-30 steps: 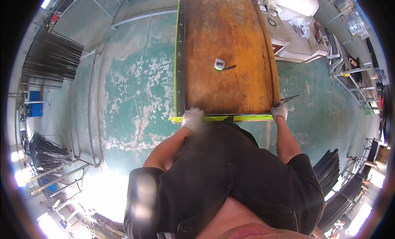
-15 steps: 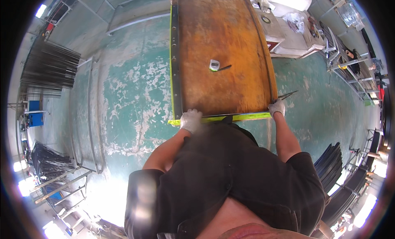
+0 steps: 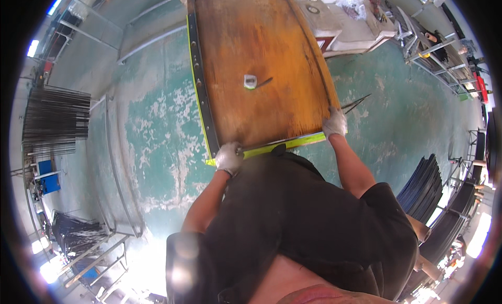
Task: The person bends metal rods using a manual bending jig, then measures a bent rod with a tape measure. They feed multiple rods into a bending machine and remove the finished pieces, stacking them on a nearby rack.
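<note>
**Both gloved hands on the near edge of a rusty steel plate**

Seen from your head camera, looking down; your left hand (image 3: pixel 229 158), in a pale work glove, sits at the near left corner of the rusty orange plate (image 3: pixel 251 42); its fingers curl over the corner, closed on the plate's edge, just where the yellow-green strip (image 3: pixel 293 143) along the near edge meets the one running down the left side; your right hand (image 3: pixel 334 123), gloved the same way, grips the near right corner, fingers wrapped narrow around the edge; the two hands are well apart, one at each end of the near edge; the plate stretches away from you toward the top of the view, over the worn green floor (image 3: pixel 157 126), with a dark band along its left side; what carries it cannot be told from here.

Near the middle of the plate lies a small grey tape measure (image 3: pixel 250 81), with a thin dark marker or pencil (image 3: pixel 264 82) just beside it on the right, tilted; both are well apart from your hands; a thin dark rod (image 3: pixel 355 102) juts out past the plate's right edge, just beyond your right hand; whether the hand touches it cannot be told.

To the far left a bundle of dark metal rods (image 3: pixel 55 121) lies on the floor; to the lower right a stack of dark sheets (image 3: pixel 426 186); beyond the plate's far right stands a white table (image 3: pixel 345 29) with small clutter on it.
</note>
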Available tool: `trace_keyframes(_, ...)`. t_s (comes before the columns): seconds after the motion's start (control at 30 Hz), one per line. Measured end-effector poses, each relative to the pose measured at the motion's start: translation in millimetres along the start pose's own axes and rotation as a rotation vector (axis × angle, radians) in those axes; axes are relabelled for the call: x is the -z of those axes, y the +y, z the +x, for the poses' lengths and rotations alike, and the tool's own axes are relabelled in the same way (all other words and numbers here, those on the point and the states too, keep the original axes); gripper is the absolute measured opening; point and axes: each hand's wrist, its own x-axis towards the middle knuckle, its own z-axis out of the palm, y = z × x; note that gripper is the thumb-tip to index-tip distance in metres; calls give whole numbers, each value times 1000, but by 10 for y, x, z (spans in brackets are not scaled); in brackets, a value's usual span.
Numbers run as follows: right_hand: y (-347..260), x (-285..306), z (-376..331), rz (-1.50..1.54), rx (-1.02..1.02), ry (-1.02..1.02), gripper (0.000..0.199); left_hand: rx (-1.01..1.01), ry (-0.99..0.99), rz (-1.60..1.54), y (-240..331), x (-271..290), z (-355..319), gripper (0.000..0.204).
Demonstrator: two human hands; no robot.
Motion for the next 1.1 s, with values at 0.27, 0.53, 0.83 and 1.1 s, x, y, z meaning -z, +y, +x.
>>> trace_keyframes(0.27, -1642, -315, 127, 260, 463, -146, 56, 85, 86, -409, -23, 66, -261, 28)
trace_keyframes(0.53, -2836, -706, 508, 82, 504, -150, 51, 284, 77, -920, -490, 713, -202, 28)
trace_keyframes(0.83, -3118, -832, -738, 773, 128, -440, 41, 351, -336, -1387, -1610, 1694, 132, 54)
trace_keyframes(1.1, -4038, -304, -1868, 1147, 546, -512, 65, 133, -673, -1581, -1313, 1986, 364, 79)
